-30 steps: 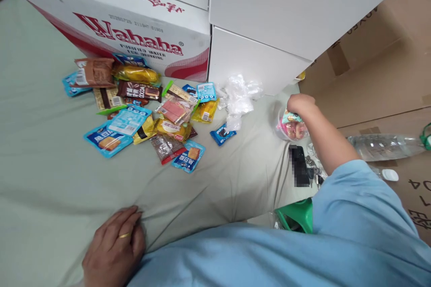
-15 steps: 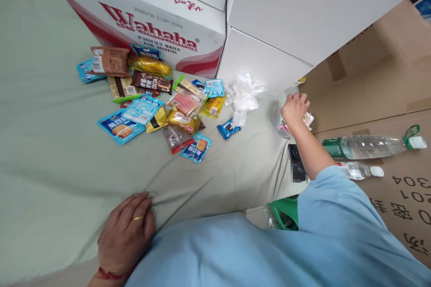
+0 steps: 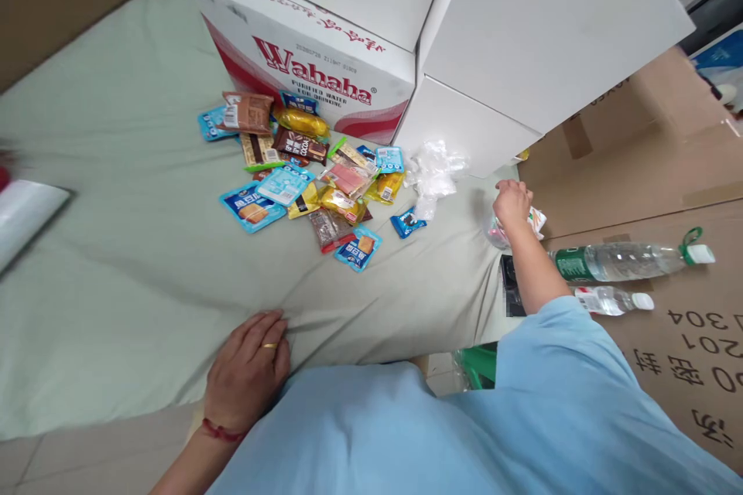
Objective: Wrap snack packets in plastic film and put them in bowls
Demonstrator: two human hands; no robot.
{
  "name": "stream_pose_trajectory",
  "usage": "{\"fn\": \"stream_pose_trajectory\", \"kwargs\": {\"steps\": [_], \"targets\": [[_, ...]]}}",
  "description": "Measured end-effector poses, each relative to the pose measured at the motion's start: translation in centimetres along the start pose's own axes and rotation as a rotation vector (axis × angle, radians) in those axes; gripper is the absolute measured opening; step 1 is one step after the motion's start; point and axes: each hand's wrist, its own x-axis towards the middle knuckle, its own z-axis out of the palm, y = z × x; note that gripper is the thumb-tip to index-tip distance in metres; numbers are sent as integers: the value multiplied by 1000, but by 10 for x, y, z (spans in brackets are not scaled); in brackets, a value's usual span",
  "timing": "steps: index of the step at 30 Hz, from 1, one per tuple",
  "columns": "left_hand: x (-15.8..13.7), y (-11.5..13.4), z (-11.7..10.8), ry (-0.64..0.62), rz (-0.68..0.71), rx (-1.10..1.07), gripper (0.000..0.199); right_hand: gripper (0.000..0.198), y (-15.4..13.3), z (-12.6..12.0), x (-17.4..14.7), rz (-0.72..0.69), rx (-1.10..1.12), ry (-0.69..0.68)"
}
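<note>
On the pale green sheet (image 3: 145,286), at the near edge, my left hand (image 3: 247,363) lies flat with its fingers together and nothing in it. My right hand (image 3: 513,205) reaches out to the right with curled fingers, over a clear plastic container or bag (image 3: 494,232) with something pink inside. A white printed packet (image 3: 536,223) shows beside its wrist. What the fingers grip is hidden beneath the hand. Between the hands and the boxes lies a heap of wrapped snacks, among them a blue pouch (image 3: 251,206), a brown packet (image 3: 248,113) and a small blue packet (image 3: 408,223).
Crumpled clear plastic (image 3: 435,174) lies right of the snacks. A Wahaha carton (image 3: 325,69) and white boxes (image 3: 487,39) stand behind. Two bottles, one large (image 3: 630,261) and one small (image 3: 609,299), lie by a cardboard box (image 3: 650,170). A silvery flat object (image 3: 29,216) enters at left.
My view has swung left, so the snacks and carton sit further right in the picture. The silvery object has come into view at the left edge. Both hands keep nearly the same pose.
</note>
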Motion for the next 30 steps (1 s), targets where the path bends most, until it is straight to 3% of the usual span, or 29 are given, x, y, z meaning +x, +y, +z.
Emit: {"fn": "stream_pose_trajectory", "kwargs": {"steps": [6, 10, 15, 20, 25, 30], "targets": [[-1, 0, 1, -11, -4, 0, 30, 40, 14, -26, -28, -57, 31, 219], [2, 0, 0, 7, 19, 19, 30, 36, 28, -14, -69, -142, 13, 113], [4, 1, 0, 3, 22, 40, 30, 41, 29, 14, -85, -66, 42, 83], [1, 0, 2, -2, 4, 47, 34, 41, 19, 9, -86, -54, 22, 107], [0, 0, 2, -7, -16, 65, 33, 50, 12, 8, -133, 76, 1, 260], [1, -3, 1, -22, 18, 66, 33, 47, 21, 26, -165, 191, 92, 280]]}}
